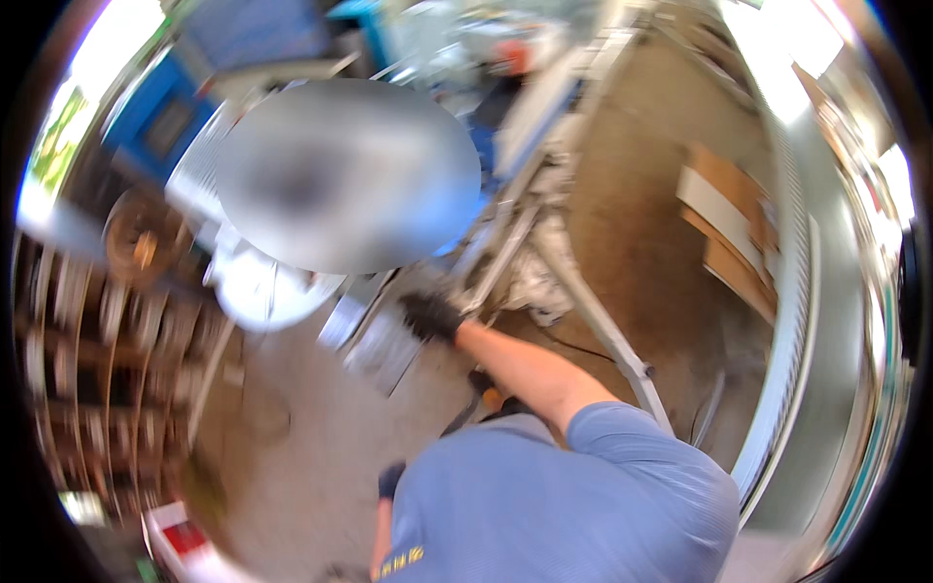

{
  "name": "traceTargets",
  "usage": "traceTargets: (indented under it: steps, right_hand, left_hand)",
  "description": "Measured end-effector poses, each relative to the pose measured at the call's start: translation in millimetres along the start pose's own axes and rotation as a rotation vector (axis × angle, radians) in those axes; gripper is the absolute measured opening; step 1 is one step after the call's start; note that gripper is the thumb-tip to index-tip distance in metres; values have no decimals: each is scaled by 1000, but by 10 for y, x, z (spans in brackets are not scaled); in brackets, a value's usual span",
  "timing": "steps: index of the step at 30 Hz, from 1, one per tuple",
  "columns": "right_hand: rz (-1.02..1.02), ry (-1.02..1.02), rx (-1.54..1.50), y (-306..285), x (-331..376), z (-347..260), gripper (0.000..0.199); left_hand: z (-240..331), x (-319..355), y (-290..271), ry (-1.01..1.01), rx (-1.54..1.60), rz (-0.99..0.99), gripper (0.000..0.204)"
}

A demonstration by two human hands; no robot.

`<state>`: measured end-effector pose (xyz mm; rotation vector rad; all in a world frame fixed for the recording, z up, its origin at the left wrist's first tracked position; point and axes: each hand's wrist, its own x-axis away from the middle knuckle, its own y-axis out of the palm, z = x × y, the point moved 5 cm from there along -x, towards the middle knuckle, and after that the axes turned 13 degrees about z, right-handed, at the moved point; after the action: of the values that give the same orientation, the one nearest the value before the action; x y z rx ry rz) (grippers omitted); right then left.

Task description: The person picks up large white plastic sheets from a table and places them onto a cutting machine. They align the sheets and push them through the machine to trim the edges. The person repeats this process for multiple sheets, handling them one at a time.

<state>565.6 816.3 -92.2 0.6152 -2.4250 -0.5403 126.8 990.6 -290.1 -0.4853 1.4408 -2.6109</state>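
My right hand (432, 317), in a dark glove, reaches forward beside the end of a pale metal frame (501, 257). Just left of it is a flat grey panel or sheet (381, 352); whether the hand touches the panel or the frame I cannot make out. Motion smears its fingers. My left hand (391, 480), also dark-gloved, hangs low at my left side, its fingers mostly hidden, and nothing shows in it. A large blurred oval covers what lies ahead of my right hand.
A white round object (264, 293) stands ahead on the left, near a brown reel-like wheel (141, 238). Packed shelving (107, 379) lines the left. Cardboard pieces (729, 219) lie on the right floor. A slanting metal leg (593, 325) stands close to my right arm.
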Motion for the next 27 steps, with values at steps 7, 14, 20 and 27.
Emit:
traceTargets:
  steps: [7, 14, 20, 27]
  right_hand:
    - [746, -594, 362, -1812, 2456, 368, 13]
    - [2062, -435, 1565, -3315, 7407, 1639, 11]
    - [2658, 447, 492, -2816, 10587, 3271, 30]
    - [2566, 992, -197, -2410, 12223, 5316, 54]
  left_hand:
    - [83, 212, 407, -460, 215, -335, 22]
    - [-182, 850, 632, -483, 188, -379, 21]
    - [-226, 921, 619, -217, 81, -408, 20]
    - [683, 644, 1056, -859, 528, -574, 11]
